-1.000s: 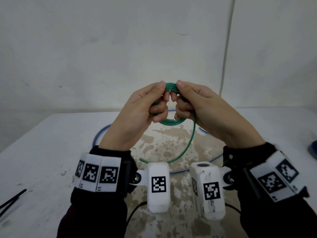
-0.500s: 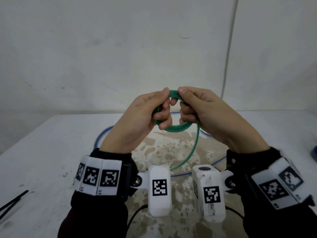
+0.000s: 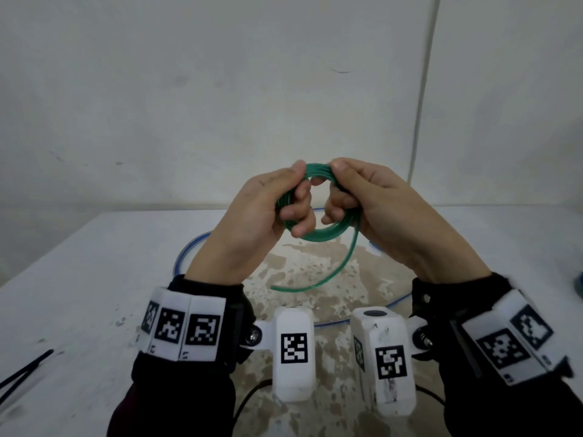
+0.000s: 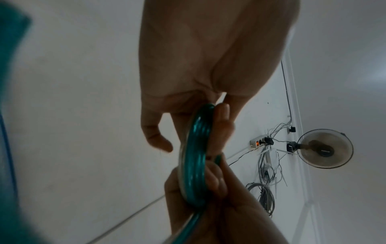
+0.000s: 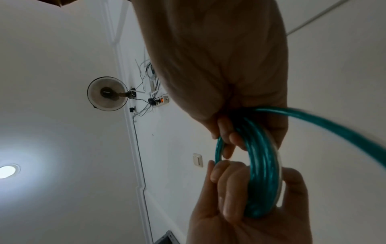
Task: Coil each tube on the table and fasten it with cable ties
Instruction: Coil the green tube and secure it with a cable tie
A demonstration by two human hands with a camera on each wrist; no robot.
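Observation:
A green tube [image 3: 321, 236] is wound into a small coil of several turns and held up above the table. My left hand [image 3: 295, 200] grips the coil's left side, thumb on top and fingers curled through the ring. My right hand [image 3: 339, 193] grips its right side the same way. A loose green tail [image 3: 342, 266] leaves the coil by the right hand and curves down and left to a free end. The wrist views show the coil [image 4: 194, 165] [image 5: 263, 173] clamped between both hands. A blue tube [image 3: 189, 250] lies in a wide loop on the table beneath.
Black cable ties [image 3: 22, 370] lie at the table's [image 3: 94, 279] left front edge. A blue object [image 3: 579, 282] shows at the far right edge. A white wall stands close behind the table. The tabletop's middle is stained brown.
Both hands have kept hold of the green coil and shifted their fingers slightly round it. The loose tail swung right, then back to the left.

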